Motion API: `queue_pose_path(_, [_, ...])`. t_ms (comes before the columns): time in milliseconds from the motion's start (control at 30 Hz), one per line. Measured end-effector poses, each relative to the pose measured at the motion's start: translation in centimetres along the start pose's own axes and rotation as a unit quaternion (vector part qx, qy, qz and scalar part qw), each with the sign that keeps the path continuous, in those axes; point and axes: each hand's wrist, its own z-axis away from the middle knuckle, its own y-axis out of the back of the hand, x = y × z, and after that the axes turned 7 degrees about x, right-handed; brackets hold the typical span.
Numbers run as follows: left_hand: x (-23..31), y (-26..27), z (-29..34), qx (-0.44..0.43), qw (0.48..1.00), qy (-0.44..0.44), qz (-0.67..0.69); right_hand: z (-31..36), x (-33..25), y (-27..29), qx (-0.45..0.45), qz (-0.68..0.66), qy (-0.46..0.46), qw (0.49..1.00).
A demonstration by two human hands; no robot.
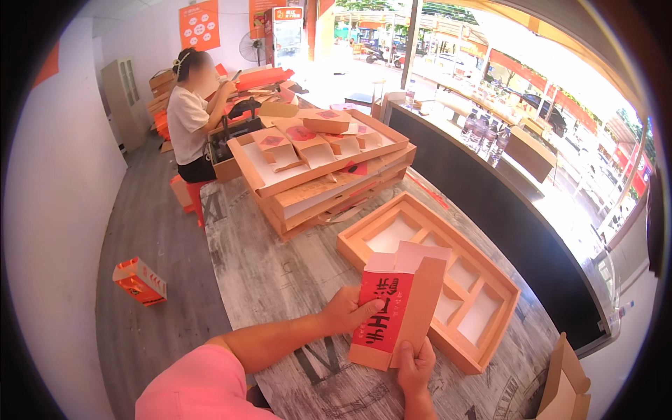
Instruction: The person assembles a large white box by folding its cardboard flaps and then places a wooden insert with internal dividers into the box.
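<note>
Red & brown card box [381, 315] at 5 o'clock: L hand [346, 310] pinches its left edge, R hand [416, 367] its lower right. Prob. light, stiffish, crushable; best held by 2 edges, w/ gentle pressure. Tray [462, 243] behind, 4 o'clock.

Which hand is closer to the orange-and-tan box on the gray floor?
Left. The left hand is over the table, right of the orange-and-tan box; the right hand is farther right.
</note>
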Motion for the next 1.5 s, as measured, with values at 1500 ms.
queue_pose_path(1500, [3.7, 36.0, -12.2, 0.440, 0.885, 0.141, -0.051, 0.0, 2.1, 0.4, -0.065, -0.065, -0.015, 0.996])
